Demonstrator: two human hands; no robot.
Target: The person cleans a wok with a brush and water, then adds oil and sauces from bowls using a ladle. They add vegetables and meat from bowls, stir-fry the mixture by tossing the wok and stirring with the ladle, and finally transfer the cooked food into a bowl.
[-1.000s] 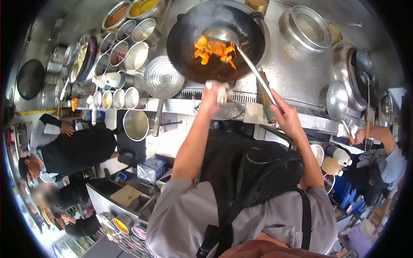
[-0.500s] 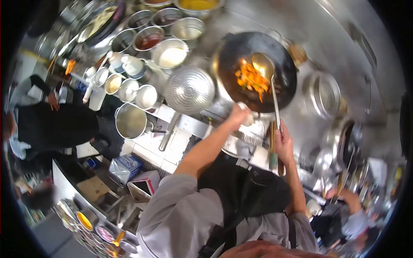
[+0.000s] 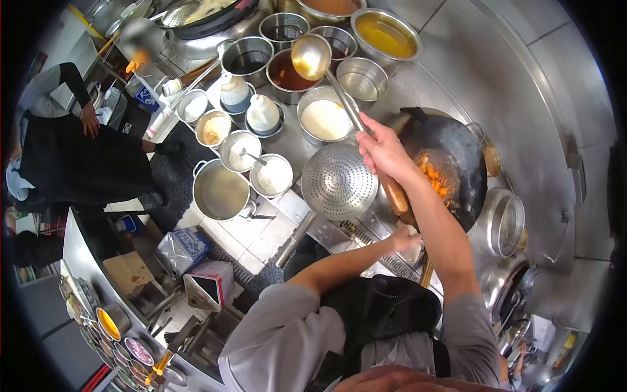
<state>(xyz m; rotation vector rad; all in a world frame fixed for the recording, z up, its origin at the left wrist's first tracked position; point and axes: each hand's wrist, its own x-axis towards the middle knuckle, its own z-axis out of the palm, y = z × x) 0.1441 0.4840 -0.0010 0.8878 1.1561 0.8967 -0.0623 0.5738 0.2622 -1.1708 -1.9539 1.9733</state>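
Note:
My right hand [image 3: 382, 149] is closed round the handle of a metal ladle [image 3: 311, 57]. The ladle's bowl is over the pots of dark and reddish sauce [image 3: 287, 73], to the left of the wok. My left hand [image 3: 406, 240] is closed at the wok's near edge, on a pale cloth that my right forearm partly covers. Orange food pieces [image 3: 434, 176] lie in the black wok [image 3: 460, 153]. A perforated strainer [image 3: 339, 181] rests left of the wok, its handle pointing toward the floor.
A pot of yellow liquid [image 3: 386, 36] stands behind the sauces. Squeeze bottles [image 3: 262, 114] and small bowls of white powder [image 3: 271, 175] line the left. A large pot [image 3: 222, 189] is beside the counter. At far left stands a person in a black apron [image 3: 78, 163].
My right hand has lifted the ladle out of the wok and carried it left over the sauce pots. The view has shifted, and my left hand stays at the wok's edge.

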